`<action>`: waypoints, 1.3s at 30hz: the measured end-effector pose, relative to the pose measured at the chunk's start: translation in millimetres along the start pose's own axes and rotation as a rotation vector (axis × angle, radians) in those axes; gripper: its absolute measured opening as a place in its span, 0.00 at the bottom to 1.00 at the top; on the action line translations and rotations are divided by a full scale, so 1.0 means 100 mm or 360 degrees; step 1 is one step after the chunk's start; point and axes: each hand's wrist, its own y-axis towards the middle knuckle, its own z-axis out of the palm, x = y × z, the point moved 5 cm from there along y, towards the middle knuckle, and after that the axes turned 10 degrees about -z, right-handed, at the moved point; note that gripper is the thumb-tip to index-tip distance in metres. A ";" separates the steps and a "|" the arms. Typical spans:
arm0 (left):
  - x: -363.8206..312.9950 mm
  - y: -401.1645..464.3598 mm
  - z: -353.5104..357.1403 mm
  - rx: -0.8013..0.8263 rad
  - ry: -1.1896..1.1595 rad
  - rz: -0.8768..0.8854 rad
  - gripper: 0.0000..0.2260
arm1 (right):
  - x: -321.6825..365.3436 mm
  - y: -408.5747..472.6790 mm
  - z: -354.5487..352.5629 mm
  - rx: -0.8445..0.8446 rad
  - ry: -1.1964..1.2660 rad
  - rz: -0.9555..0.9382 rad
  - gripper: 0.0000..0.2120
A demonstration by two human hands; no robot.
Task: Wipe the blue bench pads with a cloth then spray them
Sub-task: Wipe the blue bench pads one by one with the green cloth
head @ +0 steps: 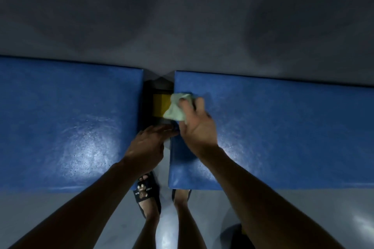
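Cloth (175, 111), pale green and bunched at the inner edge of the right bench pad (283, 133), is judged light, soft and easily crumpled, best gathered in the fingers. It is gripped and pressed down by the right hand (197, 125), forearm reaching forward. The left hand (150, 143) is laid flat, fingers straight, in the gap beside the left bench pad (66, 123).

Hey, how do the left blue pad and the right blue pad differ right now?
The right pad has the right hand pressing a pale green cloth onto its inner edge; the left pad has no cloth on it. The left pad shows a broad shiny patch with droplet-like specks; the right pad's sheen is smaller. The left hand reaches into the gap between them. Both are blue, flat and textured.
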 end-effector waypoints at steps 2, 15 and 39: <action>0.02 0.00 -0.01 0.0004 -0.0018 0.0004 0.30 | -0.09 0.07 -0.08 0.0144 -0.0167 -0.0311 0.19; 0.00 0.03 0.05 -0.0001 -0.0097 -0.0065 0.29 | -0.99 0.18 -0.44 -0.0574 0.0067 0.0903 0.23; 0.11 -0.14 0.20 0.0034 -0.0185 -0.0082 0.36 | 0.13 0.93 0.10 0.0222 -0.0395 0.0062 0.20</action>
